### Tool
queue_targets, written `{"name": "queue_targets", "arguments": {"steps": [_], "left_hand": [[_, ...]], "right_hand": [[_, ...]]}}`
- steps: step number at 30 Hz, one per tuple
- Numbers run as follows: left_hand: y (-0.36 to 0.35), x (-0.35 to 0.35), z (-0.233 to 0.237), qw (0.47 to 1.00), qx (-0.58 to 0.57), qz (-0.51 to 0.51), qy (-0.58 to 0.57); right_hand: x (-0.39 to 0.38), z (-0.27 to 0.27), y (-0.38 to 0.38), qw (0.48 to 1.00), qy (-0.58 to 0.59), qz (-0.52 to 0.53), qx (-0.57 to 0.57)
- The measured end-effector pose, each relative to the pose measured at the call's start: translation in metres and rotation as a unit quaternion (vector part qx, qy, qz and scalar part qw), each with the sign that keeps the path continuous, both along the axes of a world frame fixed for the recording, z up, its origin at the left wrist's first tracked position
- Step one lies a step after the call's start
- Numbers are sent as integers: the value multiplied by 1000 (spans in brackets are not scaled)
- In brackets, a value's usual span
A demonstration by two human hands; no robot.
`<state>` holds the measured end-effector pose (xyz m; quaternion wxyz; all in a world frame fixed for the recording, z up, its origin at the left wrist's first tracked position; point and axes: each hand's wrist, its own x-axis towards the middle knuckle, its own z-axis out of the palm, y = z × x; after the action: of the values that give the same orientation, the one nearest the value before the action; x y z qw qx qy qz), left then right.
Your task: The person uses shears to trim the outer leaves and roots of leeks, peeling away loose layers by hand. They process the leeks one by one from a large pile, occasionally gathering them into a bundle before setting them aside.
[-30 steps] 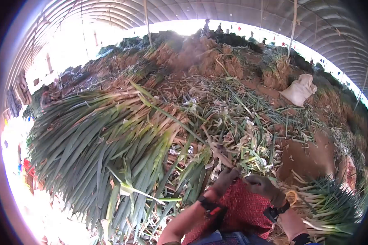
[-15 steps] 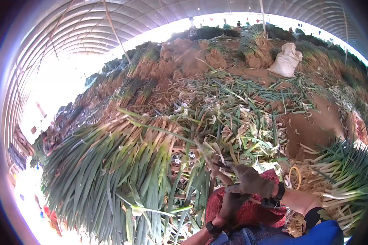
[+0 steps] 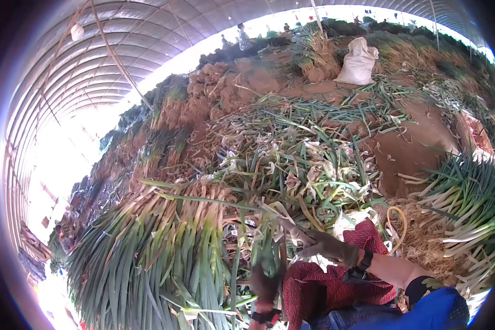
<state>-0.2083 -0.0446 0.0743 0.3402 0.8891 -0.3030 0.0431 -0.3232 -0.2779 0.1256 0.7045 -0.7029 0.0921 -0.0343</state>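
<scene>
A dark work glove covers my right hand (image 3: 335,248), which is closed around the lower end of a green onion (image 3: 291,228). That onion's stalk and long leaf stretch away to the left, over the tops of the pile. Lower and further left is my left hand (image 3: 265,285), also gloved, in front of the hanging leaves beside the big pile of green onions (image 3: 159,264). The left fingers are dark and smeared, so I cannot make out their grip. Red patterned cloth (image 3: 319,286) lies over my lap, below the right hand.
Loose leaves and peelings (image 3: 313,159) cover the ground ahead. Green onions with pale stems (image 3: 467,220) lie at the right, near a yellow loop (image 3: 403,231). A white sack (image 3: 358,61) stands further back, among stacked bundles, and poles (image 3: 115,55) hold up the arched roof.
My left hand has parted from the right and moved left and down towards the leaves. The right hand stays with the green onion. The view has shifted slightly.
</scene>
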Motion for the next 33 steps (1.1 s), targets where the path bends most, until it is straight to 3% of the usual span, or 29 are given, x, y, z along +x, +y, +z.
{"name": "queue_targets", "arguments": {"steps": [1, 3, 5, 8, 9, 12, 13, 18, 20, 21, 24, 26, 27, 28, 30, 32, 33], "left_hand": [[4, 21, -13, 994, 90, 65, -11], [9, 61, -50, 970, 203, 133, 4], [4, 89, -83, 964, 226, 102, 93], [-13, 95, -121, 964, 194, 49, 178], [-17, 87, -131, 964, 178, 32, 196], [-36, 45, -133, 964, 179, 48, 191], [-48, 27, -97, 949, 230, 92, 194], [-37, 53, -119, 958, 192, 26, 212], [-22, 74, -120, 961, 162, -16, 225], [-26, 71, -93, 964, 147, -10, 221], [-22, 138, -147, 955, 107, -80, 264], [-75, 181, -97, 955, 45, -40, 292], [-120, 198, -32, 930, -101, -72, 345], [-158, 209, 45, 862, -264, -118, 417], [-206, 223, 182, 692, -485, -199, 496], [-215, 284, 198, 801, -458, -167, 346], [-206, 324, 188, 887, -349, -164, 253]], "right_hand": [[-14, 28, -5, 994, 46, 5, 95], [-26, 18, -7, 970, 109, -30, 216], [-33, -44, -7, 945, 98, -19, 311], [-49, -6, 3, 922, 71, -35, 380], [-56, 13, 5, 926, 98, -63, 360], [-50, -26, -4, 915, 164, -39, 366], [-51, -31, -9, 914, 201, -23, 353], [-43, -60, -6, 925, 162, -36, 342], [-48, -28, -8, 919, 187, -41, 344], [-50, -12, -9, 919, 171, -40, 352], [-52, -10, -14, 925, 82, -52, 367], [-51, -61, -6, 935, -48, -66, 346], [-52, -72, -4, 934, -123, -65, 328], [-55, -69, -5, 933, -216, -46, 284], [-55, -56, -9, 926, -221, -44, 303], [-45, -31, -18, 901, -48, -81, 424], [-49, -21, -19, 906, -45, -78, 414]]}}
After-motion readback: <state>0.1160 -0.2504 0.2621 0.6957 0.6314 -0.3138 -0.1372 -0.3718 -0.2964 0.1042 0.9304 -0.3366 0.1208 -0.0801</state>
